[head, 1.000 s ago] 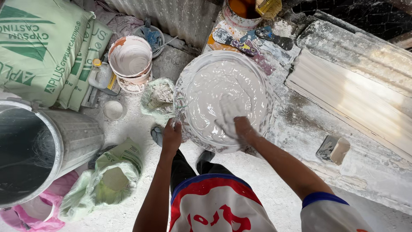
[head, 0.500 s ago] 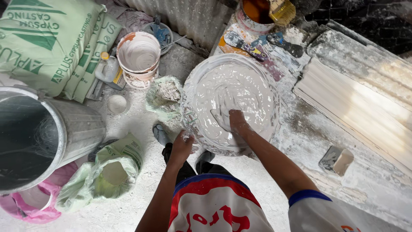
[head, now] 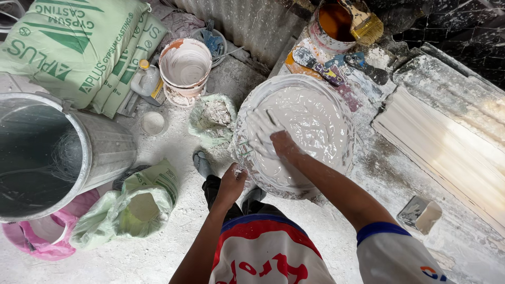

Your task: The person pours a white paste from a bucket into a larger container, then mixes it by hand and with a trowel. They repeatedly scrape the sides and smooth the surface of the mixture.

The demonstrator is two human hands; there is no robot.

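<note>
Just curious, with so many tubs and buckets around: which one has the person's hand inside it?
The wide round basin of white paste, right in front of them. The right hand is in it; the left hand holds its rim. The small bucket and metal drum stand untouched.

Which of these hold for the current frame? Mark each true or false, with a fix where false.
1. The right hand is in the wet white mix inside the basin. True.
2. The left hand is also in the mix. False: it rests on the basin's near rim.
3. The metal bin stands on the person's left side. True.
4. The small bucket beside the green sacks is full of orange liquid. False: its inside looks whitish; the orange liquid is in the can with the brush beyond the basin.
5. An open green bag lies below the metal bin in the picture. True.
</note>
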